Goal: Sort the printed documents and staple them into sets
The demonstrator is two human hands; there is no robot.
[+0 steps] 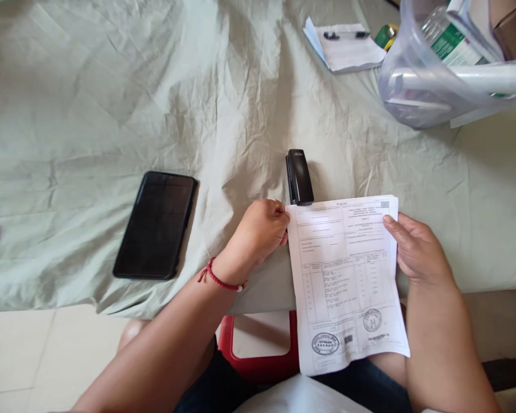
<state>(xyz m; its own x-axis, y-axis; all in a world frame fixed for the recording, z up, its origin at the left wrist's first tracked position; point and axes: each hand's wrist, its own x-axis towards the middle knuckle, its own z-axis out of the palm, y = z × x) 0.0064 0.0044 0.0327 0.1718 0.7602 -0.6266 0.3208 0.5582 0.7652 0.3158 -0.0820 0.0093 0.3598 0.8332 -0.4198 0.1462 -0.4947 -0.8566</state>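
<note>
A thin stack of printed paper forms [348, 281] with tables and round stamps hangs over the table's near edge. My left hand [260, 229], with a red cord on its wrist, pinches the stack's top left corner. Along the right edge, my right hand [417, 249] grips the sheets with the thumb on top. A black stapler [299, 176] lies on the cloth just beyond the top left corner of the papers, touching or nearly touching them.
A wrinkled pale green cloth [112, 86] covers the table. A black phone [155, 224] lies face up at the left. Far right stands a clear plastic container [438, 80] with papers and a bottle. Behind it lies a notepad with a pen [346, 43]. A red stool [258, 355] shows below.
</note>
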